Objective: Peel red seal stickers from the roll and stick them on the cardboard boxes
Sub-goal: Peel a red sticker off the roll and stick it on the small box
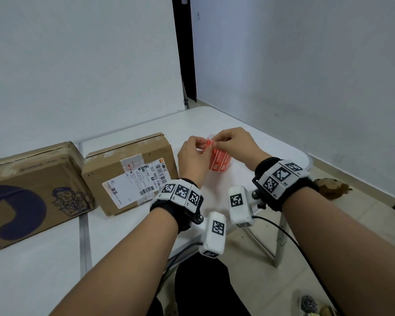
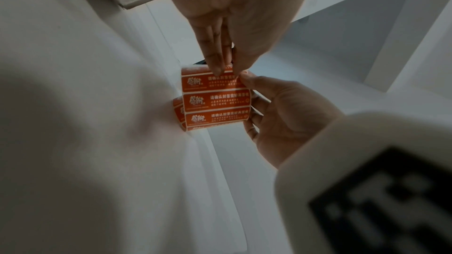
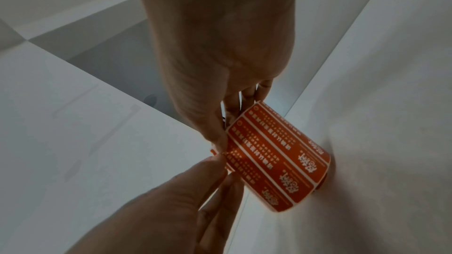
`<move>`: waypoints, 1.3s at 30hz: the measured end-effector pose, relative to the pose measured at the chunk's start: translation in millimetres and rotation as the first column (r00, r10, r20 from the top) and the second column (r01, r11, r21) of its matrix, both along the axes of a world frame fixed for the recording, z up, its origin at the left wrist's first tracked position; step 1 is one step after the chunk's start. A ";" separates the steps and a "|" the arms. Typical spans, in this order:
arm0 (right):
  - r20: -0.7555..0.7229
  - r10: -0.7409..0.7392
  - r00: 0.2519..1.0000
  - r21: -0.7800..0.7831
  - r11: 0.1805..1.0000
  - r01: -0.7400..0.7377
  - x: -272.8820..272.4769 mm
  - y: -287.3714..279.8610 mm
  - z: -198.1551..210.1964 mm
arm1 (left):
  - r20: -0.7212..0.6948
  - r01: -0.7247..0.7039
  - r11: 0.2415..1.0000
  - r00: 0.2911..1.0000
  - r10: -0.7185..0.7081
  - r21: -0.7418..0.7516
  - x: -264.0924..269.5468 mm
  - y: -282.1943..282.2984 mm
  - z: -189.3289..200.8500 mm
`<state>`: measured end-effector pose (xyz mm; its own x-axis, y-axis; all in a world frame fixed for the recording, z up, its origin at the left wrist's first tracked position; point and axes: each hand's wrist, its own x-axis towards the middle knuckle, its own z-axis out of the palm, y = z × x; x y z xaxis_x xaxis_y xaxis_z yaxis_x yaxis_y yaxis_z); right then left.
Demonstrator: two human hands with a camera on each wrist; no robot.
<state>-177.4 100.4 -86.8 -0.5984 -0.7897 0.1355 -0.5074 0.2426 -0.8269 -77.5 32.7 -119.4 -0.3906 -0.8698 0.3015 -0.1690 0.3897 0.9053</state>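
Note:
A strip of red seal stickers (image 1: 219, 161) hangs from both hands above the white table (image 1: 123, 236); its lower end curls under. My left hand (image 1: 203, 145) pinches the strip's top edge between thumb and fingers (image 2: 216, 65). At the same top end, my right hand (image 1: 216, 144) pinches the corner of the uppermost sticker (image 3: 234, 154), which looks slightly lifted. Two cardboard boxes lie left of the hands: a small one with a white shipping label (image 1: 128, 169) and a larger one with blue print (image 1: 32, 190). No red sticker shows on either box.
White walls close the back and right of the table. Its right edge and a metal leg (image 1: 279, 242) are near my right forearm. Cables (image 1: 283, 231) trail from the wrist cameras. Small clutter lies on the tiled floor (image 1: 333, 185) to the right.

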 end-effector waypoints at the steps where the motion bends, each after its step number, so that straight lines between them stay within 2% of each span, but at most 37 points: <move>1: 0.008 -0.004 1.000 -0.007 1.000 0.004 0.8 0.3 0.5 | -0.002 -0.001 1.000 1.000 0.001 0.006 -0.2 -0.1 0.2; 11: 0.012 -0.025 1.000 -0.011 1.000 0.025 5.4 -1.9 -1.7 | -0.041 -0.011 0.999 0.999 0.013 0.043 -0.1 -3.3 1.4; 19: 0.019 -0.022 1.000 0.002 1.000 0.022 6.4 -2.4 0.0 | 0.017 0.014 1.000 1.000 -0.015 0.012 2.7 -4.5 5.0; 27: 0.007 -0.046 0.999 0.000 0.999 0.046 6.4 -7.0 -1.3 | 0.089 -0.025 0.999 0.996 0.028 -0.039 1.0 -2.0 12.9; 33: -0.019 -0.068 0.997 -0.025 0.997 0.068 4.8 -7.3 -2.8 | 0.103 -0.011 0.998 0.995 0.017 -0.055 1.4 -4.2 18.3; 39: -0.116 -0.140 0.983 0.035 0.989 0.145 3.8 -11.0 -0.9 | 0.067 -0.028 0.999 0.997 0.031 -0.034 6.6 -6.1 21.1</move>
<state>-173.6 89.4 -87.7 -0.6878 -0.7043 0.1759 -0.5546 0.3535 -0.7533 -70.9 26.6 -98.3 -0.3854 -0.8713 0.3037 -0.2416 0.4129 0.8781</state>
